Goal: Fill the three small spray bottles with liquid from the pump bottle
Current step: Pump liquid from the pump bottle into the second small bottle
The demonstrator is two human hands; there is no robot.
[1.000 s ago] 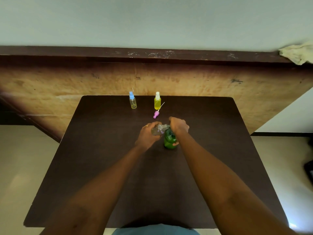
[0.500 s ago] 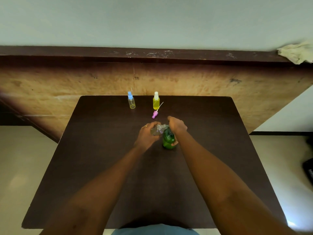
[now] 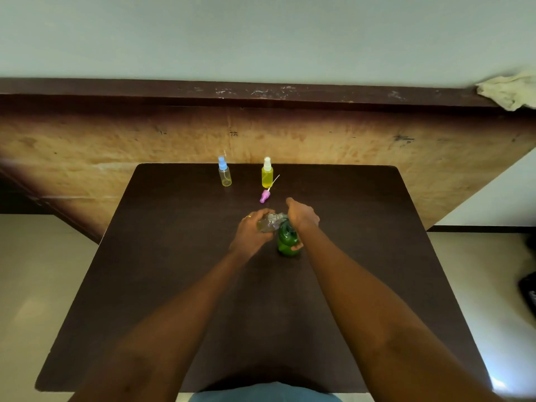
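Observation:
A green pump bottle (image 3: 286, 240) stands near the middle of the dark table (image 3: 179, 256). My right hand (image 3: 301, 217) covers its pump head, thumb low on the bottle's side. My left hand (image 3: 251, 232) grips a small clear spray bottle (image 3: 268, 221), uncapped, held tilted against the pump's spout. Farther back stand a blue-capped spray bottle (image 3: 224, 173) with a little yellow liquid and a white-capped spray bottle (image 3: 267, 174) full of yellow liquid. A pink spray cap (image 3: 265, 195) with its tube lies on the table in front of the white-capped bottle.
Behind the table runs a worn wooden panel (image 3: 348, 134) with a dark ledge on top. A crumpled cloth (image 3: 510, 89) lies at the ledge's right end. Pale floor shows on both sides of the table.
My right index finger has lifted and now points forward over the pump head. Both hands and the bottles stay where they were.

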